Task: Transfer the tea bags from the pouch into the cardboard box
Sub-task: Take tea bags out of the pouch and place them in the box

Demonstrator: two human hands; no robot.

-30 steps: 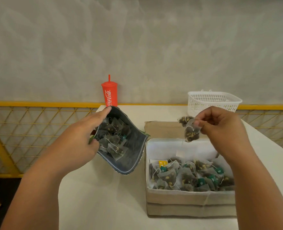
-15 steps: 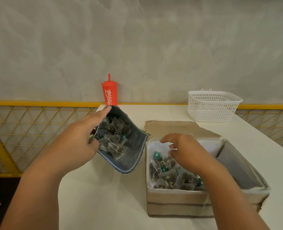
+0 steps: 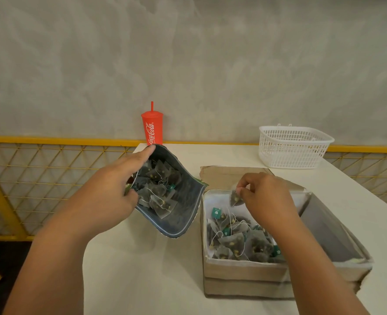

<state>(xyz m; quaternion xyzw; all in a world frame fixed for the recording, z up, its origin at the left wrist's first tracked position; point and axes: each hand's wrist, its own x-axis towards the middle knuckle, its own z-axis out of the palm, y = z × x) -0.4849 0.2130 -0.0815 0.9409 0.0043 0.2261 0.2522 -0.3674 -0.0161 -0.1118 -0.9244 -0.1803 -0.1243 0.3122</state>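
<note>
My left hand grips the left edge of the open pouch and tilts its mouth toward me; several dark pyramid tea bags lie inside. To its right stands the open cardboard box on the white table, with several tea bags with green tags piled in its white-lined left part. My right hand hovers over the box's far end and pinches one tea bag, whose string hangs down toward the pile.
A red lidded cup with a straw stands at the table's far edge against the wall. A white plastic basket sits at the far right. A yellow mesh railing runs along the left side, beyond the table.
My right hand went down into the box with the bags it held, and now has risen slightly over the box's far end, pinching one tea bag. The left hand and pouch stayed put.
</note>
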